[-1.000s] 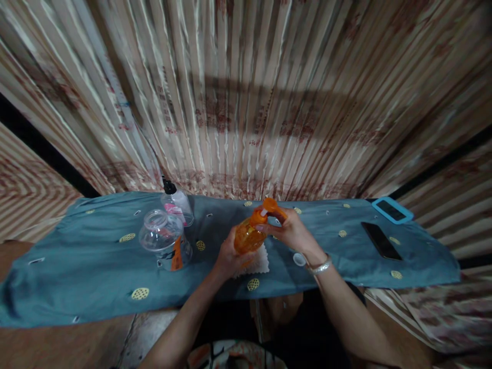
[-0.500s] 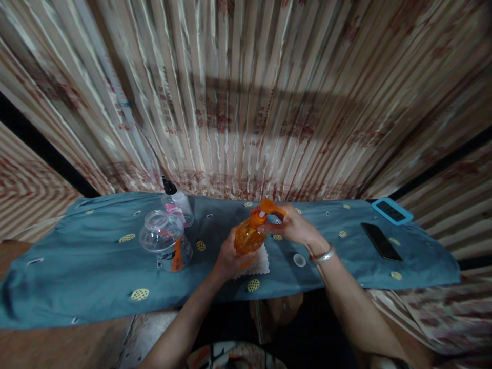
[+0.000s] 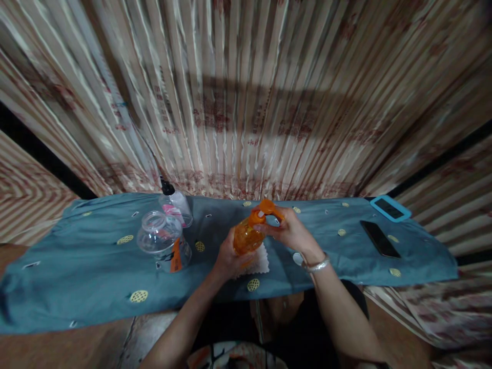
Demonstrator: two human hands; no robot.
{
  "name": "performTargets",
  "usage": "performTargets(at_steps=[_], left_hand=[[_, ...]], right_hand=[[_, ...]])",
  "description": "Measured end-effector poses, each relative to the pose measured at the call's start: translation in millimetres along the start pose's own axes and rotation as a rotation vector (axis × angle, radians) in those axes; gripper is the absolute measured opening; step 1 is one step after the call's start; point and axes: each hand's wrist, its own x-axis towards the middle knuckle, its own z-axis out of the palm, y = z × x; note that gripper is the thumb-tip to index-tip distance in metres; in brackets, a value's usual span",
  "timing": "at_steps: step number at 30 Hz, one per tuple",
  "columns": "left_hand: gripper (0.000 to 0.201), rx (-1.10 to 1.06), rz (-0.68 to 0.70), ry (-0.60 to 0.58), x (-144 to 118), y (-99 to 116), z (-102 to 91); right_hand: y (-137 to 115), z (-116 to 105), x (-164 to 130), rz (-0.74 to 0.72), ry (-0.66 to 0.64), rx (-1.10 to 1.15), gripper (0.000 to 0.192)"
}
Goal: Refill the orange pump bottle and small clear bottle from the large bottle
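Note:
My left hand [image 3: 226,260] grips the body of an orange pump bottle [image 3: 246,237], held tilted over a small white cloth [image 3: 260,264] on the blue tablecloth [image 3: 96,271]. My right hand [image 3: 292,233] is closed on the bottle's orange pump head [image 3: 267,207] at its neck. A silver bangle sits on my right wrist. A small white cap [image 3: 296,258] lies on the cloth just below that wrist.
A clear plastic jar [image 3: 163,241] with an orange label stands left of my hands, a clear pump bottle [image 3: 176,204] with a black top behind it. At the right lie a black phone [image 3: 380,239] and a blue-cased phone [image 3: 390,208]. A pleated curtain hangs behind the table.
My right hand has shifted its hold around the pump head, the wrist swinging out and back. The bottle and my left hand stay in place.

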Motion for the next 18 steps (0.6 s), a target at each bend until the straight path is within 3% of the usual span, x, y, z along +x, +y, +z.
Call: performTargets(at_steps=[10, 18], left_hand=[[0.068, 0.037, 0.009, -0.001, 1.0, 10.0, -1.6], [0.069, 0.028, 0.008, -0.009, 1.8, 5.4, -1.7]], right_hand=[[3.5, -19.7, 19.9, 0.028, -0.321, 0.270, 0.038], [9.4, -23.3, 26.7, 0.058, -0.397, 0.355, 0.043]])
